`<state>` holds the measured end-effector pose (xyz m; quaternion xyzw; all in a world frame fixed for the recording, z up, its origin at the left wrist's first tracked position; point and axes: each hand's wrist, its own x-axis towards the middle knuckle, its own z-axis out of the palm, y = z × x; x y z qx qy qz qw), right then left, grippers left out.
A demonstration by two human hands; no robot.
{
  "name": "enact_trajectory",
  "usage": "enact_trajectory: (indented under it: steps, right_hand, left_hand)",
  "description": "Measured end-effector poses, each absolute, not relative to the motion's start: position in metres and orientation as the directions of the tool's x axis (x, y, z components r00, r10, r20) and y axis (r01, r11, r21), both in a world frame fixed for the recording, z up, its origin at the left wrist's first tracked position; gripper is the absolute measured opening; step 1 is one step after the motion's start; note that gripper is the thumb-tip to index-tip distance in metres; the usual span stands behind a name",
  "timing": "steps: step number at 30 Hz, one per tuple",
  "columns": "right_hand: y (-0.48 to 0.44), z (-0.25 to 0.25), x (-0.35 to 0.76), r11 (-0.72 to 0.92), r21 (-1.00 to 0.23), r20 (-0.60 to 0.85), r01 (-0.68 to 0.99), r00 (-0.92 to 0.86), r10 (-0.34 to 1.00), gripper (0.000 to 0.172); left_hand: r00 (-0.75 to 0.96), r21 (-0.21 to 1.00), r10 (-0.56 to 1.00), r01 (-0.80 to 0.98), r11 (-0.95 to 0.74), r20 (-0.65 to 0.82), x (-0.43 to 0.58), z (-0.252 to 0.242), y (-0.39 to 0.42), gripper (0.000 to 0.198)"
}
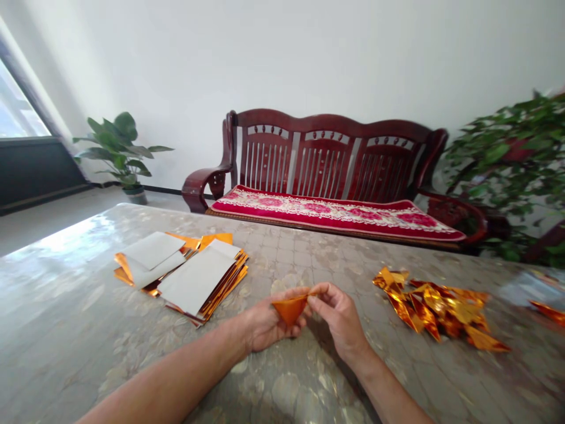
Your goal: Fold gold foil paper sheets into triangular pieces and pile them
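Note:
A small folded piece of gold foil paper (289, 308), pointed at its lower end, is held between both hands above the table. My left hand (267, 325) cradles it from the left, the fingers curled around it. With thumb and forefinger, my right hand (338, 318) pinches its upper right corner. To the left lie stacked sheets of foil paper (199, 277), white side up with gold edges showing. On the right is a loose heap of folded gold foil pieces (436, 306).
The table (282, 383) has a patterned, glossy cover. Beyond its far edge stands a dark red wooden bench (326, 153) with a red floral cushion (339, 213). A clear plastic bag (527, 288) lies at the right. Potted plants (117, 147) flank the bench.

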<state>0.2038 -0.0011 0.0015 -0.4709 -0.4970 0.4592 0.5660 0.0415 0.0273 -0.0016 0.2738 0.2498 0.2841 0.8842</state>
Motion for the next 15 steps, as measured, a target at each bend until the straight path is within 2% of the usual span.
enact_trajectory:
  steps: [5, 7, 10, 11, 13, 15]
  right_hand:
    - [-0.001, 0.001, 0.207, 0.098, -0.991, 0.086, -0.094, 0.126, 0.988, 0.027]
    - [0.0, 0.001, 0.209, 0.081, -0.992, 0.068, -0.097, 0.134, 0.989, 0.028]
    - [0.001, 0.0, 0.21, 0.069, -0.993, 0.056, -0.092, 0.139, 0.989, 0.028]
    - [0.002, 0.0, 0.209, 0.068, -0.994, 0.056, -0.087, 0.14, 0.989, 0.028]
    - [0.002, 0.0, 0.209, 0.073, -0.994, 0.062, -0.077, 0.143, 0.988, 0.028]
    - [0.003, -0.001, 0.208, 0.087, -0.994, 0.076, -0.068, 0.145, 0.987, 0.028]
  left_hand:
    - [0.569, 0.72, 0.768, -0.397, 0.57, -0.294, 0.035, -0.005, 0.043, 0.036]
    - [0.554, 0.748, 0.799, -0.423, 0.512, -0.234, 0.028, -0.005, 0.053, 0.034]
    - [0.474, 0.868, 0.868, -0.36, 0.343, -0.146, 0.018, 0.003, 0.062, 0.036]
    - [0.432, 0.928, 0.896, -0.285, 0.24, -0.099, 0.017, 0.007, 0.061, 0.038]
    - [0.365, 0.998, 0.93, 0.002, -0.056, 0.051, 0.017, 0.016, 0.055, 0.032]
    - [0.393, 0.913, 0.887, 0.218, -0.345, 0.241, 0.02, 0.022, 0.044, 0.021]
